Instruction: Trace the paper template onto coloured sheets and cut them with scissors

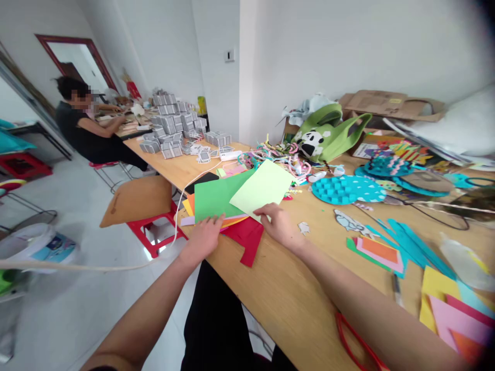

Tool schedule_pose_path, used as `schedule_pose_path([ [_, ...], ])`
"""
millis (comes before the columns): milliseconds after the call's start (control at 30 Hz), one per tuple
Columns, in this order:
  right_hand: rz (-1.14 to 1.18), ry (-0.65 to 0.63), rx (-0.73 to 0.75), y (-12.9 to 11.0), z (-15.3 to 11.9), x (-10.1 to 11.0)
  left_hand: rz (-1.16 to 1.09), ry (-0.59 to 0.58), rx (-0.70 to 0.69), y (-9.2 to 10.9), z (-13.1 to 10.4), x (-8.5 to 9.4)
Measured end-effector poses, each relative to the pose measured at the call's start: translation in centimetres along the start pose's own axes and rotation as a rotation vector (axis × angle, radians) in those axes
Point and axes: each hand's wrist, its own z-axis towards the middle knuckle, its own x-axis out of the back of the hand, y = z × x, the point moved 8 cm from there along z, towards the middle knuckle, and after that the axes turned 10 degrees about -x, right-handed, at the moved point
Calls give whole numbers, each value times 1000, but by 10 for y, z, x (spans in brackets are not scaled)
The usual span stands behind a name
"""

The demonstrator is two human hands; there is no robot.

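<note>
My right hand (276,224) pinches the near edge of a pale green sheet of paper (265,186), which is tilted over a stack of coloured sheets. On that stack lies a darker green sheet (218,195), partly covered by the pale one. My left hand (204,236) rests with fingers stretched out on the near edge of the green sheet. Orange, yellow and lilac edges peek out beneath. A cut red piece of paper (249,242) sticks out toward the table's front edge, between my hands.
Grey folded boxes (170,129) are piled at the far left, near a seated person (93,123). Behind the paper lie tangled craft strips (284,157) and a green panda bag (325,136). Red-handled scissors (353,340), a blue woven piece (340,189) and paper scraps (377,252) lie to the right.
</note>
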Motion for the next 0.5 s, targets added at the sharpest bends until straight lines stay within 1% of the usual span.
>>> schedule_pose_path([
  [67,12,-100,48,-15,-10,-18,-30,-17,75,-14,1,6],
  [133,-32,-182,109,-32,-18,-35,-71,-16,121,-26,3,15],
  [233,-219,-255,198,-54,-23,-59,-142,68,130,-36,7,34],
  [300,-394,-284,265,-68,-22,-76,-164,108,153,-40,10,43],
  [367,-551,-310,356,-81,-20,-94,-175,123,173,-40,12,48],
  [433,-639,-332,450,-93,-18,-113,-185,118,172,-37,14,50],
  [500,-672,-349,504,-102,-16,-128,-188,111,162,-35,16,51],
])
